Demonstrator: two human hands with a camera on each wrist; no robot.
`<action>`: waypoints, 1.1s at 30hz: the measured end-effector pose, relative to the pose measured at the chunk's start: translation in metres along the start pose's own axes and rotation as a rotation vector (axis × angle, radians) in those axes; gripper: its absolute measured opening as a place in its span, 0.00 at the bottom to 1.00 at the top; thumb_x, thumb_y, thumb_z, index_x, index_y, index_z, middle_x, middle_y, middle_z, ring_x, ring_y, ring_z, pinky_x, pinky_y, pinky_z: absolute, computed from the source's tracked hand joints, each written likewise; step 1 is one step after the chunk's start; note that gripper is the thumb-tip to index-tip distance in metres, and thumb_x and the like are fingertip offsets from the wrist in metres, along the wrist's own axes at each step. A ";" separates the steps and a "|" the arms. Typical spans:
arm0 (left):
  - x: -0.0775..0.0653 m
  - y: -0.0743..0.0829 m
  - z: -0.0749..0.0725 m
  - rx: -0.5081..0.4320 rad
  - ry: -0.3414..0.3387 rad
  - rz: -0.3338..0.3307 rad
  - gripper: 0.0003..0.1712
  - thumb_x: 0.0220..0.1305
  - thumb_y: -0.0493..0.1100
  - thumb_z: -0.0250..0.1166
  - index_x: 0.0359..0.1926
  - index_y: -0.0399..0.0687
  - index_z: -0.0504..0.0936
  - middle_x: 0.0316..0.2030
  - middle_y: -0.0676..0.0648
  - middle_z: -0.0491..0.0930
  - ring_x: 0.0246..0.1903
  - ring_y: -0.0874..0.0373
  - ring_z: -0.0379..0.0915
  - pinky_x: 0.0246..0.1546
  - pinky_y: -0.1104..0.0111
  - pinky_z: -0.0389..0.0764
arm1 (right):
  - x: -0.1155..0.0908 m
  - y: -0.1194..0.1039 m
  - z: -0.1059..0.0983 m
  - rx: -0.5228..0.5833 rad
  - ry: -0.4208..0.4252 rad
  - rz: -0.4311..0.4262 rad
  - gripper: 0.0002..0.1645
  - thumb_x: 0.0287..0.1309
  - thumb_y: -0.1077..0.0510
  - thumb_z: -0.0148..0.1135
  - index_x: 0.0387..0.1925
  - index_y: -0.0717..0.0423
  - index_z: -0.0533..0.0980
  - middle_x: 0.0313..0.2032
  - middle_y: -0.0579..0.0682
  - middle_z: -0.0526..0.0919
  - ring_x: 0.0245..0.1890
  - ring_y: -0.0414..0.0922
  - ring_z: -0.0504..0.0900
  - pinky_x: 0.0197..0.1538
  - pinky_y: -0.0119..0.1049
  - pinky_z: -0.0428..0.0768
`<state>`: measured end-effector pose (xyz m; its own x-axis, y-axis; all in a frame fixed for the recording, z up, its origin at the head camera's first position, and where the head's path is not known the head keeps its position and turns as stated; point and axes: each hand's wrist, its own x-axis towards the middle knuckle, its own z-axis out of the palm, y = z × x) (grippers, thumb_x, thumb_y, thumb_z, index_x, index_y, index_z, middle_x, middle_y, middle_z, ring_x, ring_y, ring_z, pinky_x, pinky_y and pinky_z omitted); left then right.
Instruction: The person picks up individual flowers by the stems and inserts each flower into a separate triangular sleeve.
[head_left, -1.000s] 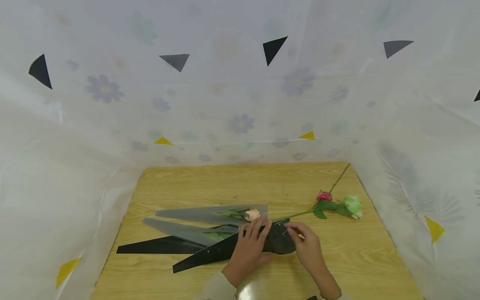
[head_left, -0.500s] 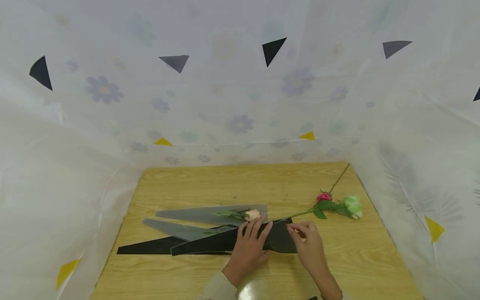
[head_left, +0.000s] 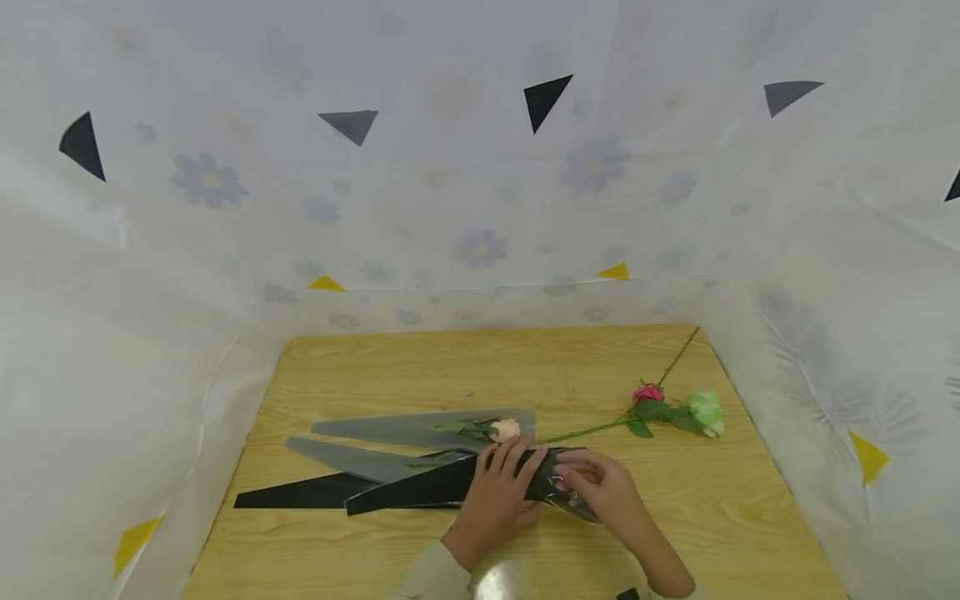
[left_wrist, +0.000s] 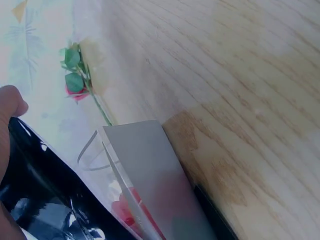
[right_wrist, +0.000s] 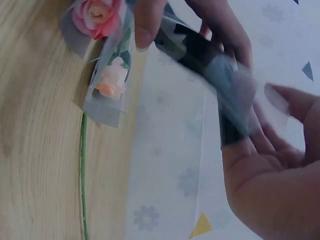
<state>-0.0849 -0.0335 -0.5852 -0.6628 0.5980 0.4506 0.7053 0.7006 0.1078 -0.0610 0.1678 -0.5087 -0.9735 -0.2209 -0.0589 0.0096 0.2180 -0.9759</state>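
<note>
My left hand (head_left: 495, 504) grips a black flower sleeve (head_left: 427, 486) with a clear front, its narrow end pointing left. At the wide mouth is my right hand (head_left: 615, 500), fingers bent against the film. In the right wrist view the thumb of my right hand (right_wrist: 285, 185) stands apart from the blurred sleeve end, while its fingers touch the far side. No flower shows inside the black sleeve (left_wrist: 45, 170) in the left wrist view. Just beyond my left fingers lies a peach rose (head_left: 505, 430) in a grey sleeve (head_left: 382, 427).
A second grey sleeve (head_left: 337, 454) holds a pink rose (right_wrist: 96, 17). Another black sleeve (head_left: 300, 492) lies partly beneath the held one. To the right, a red rose (head_left: 647, 393) and a pale green rose (head_left: 705, 411) lie on the wooden table (head_left: 420, 367).
The right fingers have moved left from the sleeve's far corner into its mouth, where the film now bulges and creases. The sleeve's narrow end swung up, then stayed about level; the left hand barely moved.
</note>
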 end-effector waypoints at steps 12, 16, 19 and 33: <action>-0.003 0.001 -0.002 -0.049 -0.065 0.031 0.66 0.38 0.67 0.71 0.72 0.52 0.45 0.70 0.44 0.47 0.67 0.48 0.45 0.58 0.52 0.56 | 0.000 -0.003 -0.006 0.202 -0.242 0.103 0.23 0.68 0.56 0.47 0.51 0.75 0.68 0.48 0.67 0.76 0.47 0.55 0.79 0.46 0.43 0.77; -0.004 -0.002 0.003 -0.043 -0.109 -0.033 0.67 0.35 0.65 0.73 0.72 0.50 0.46 0.70 0.46 0.45 0.66 0.49 0.49 0.57 0.51 0.55 | 0.000 -0.003 -0.010 0.203 -0.203 0.124 0.25 0.68 0.57 0.47 0.54 0.77 0.65 0.47 0.67 0.77 0.44 0.54 0.81 0.44 0.43 0.78; -0.005 -0.003 0.004 -0.036 -0.124 -0.052 0.67 0.34 0.61 0.75 0.72 0.50 0.47 0.69 0.48 0.49 0.64 0.53 0.52 0.57 0.51 0.56 | -0.001 -0.002 -0.016 0.212 -0.207 0.152 0.27 0.68 0.57 0.47 0.57 0.79 0.63 0.48 0.69 0.76 0.44 0.55 0.81 0.44 0.42 0.78; -0.007 0.005 0.000 -0.030 -0.165 0.039 0.65 0.42 0.62 0.72 0.73 0.56 0.41 0.63 0.52 0.57 0.57 0.58 0.58 0.52 0.56 0.62 | -0.004 0.013 -0.015 0.432 -0.365 0.348 0.24 0.67 0.55 0.48 0.52 0.75 0.68 0.52 0.64 0.74 0.50 0.58 0.77 0.49 0.45 0.75</action>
<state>-0.0769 -0.0347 -0.5875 -0.6654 0.6819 0.3037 0.7368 0.6653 0.1204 -0.0604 0.1858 -0.5180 -0.7579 -0.5310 -0.3790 0.4740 -0.0490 -0.8792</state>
